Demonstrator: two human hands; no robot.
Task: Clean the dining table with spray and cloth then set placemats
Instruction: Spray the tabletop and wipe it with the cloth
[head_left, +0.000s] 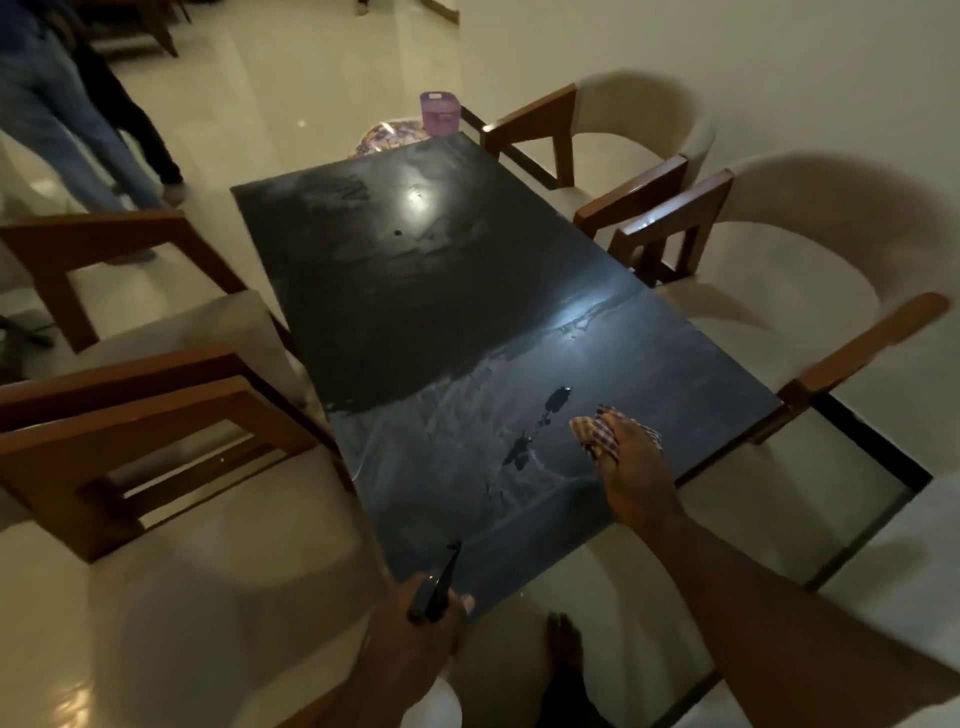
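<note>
The right hand (621, 457) pressed a checkered cloth (597, 434) under its fingers onto the wet desk (415, 312), ready to wipe; left-hand (415, 629) fingers wrapped the spray bottle (441, 582) at the near edge, probably kept ready.

The table (415, 312) is black and glossy, streaked with pale grey smears. The cloth (597, 434) is checked in red, white and tan, and the spray bottle (441, 587) shows a black nozzle. The chairs (769, 260) have cream upholstery on reddish-brown wood frames, and a purple container (440, 113) sits beyond the far end.
</note>
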